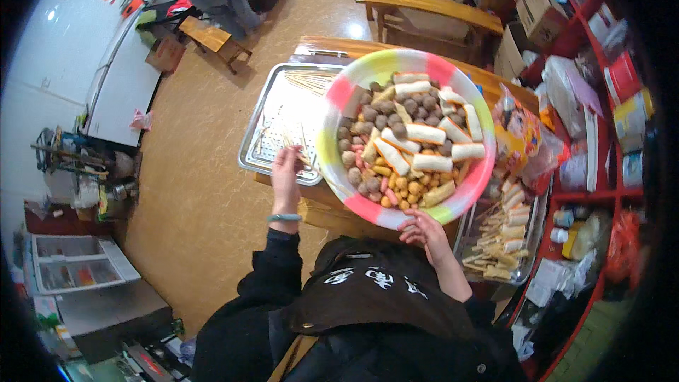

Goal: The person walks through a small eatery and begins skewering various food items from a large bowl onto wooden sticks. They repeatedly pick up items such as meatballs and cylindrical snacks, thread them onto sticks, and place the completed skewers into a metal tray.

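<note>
A tray (249, 147) lies left of the basin (468, 194), skewered food (515, 225) right; left hand (286, 168) seemingly pinches sticks (305, 161), right hand (423, 230), loosely spread, meets its near edge.

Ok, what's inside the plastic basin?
The basin holds mainly brown meatballs, white rolls with orange edges, small orange balls and pink sausage-like pieces. Its bottom and whatever lies beneath the top layer are covered.

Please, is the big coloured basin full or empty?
The basin is well filled, not empty: brown balls, white rolls and orange balls lie heaped inside, leaving its outer band bare.
</note>
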Motion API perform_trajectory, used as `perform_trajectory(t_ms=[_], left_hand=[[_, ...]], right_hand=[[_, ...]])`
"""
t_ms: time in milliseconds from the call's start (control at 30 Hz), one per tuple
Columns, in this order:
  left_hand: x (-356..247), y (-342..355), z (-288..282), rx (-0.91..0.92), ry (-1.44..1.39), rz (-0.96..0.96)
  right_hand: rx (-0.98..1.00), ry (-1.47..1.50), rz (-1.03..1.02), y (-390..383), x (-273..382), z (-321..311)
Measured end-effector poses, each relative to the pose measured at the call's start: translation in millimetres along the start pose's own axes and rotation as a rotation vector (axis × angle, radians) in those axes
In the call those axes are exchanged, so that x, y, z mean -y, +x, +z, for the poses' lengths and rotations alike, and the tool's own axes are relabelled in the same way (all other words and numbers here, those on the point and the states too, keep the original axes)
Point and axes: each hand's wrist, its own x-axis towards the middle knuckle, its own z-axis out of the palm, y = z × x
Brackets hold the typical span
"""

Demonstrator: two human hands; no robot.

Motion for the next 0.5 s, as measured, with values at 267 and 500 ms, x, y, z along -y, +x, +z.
perform_trajectory(t_ms=[267, 500], left_hand=[[-1, 152, -78, -0.163, 0.841, 0.186], [52, 163, -38, 0.027, 1.306, 0.231]], right_hand=[[0.548, -0.700, 0.040, -5, -24, 41], [0.388, -0.702, 0.103, 5, -11, 62]])
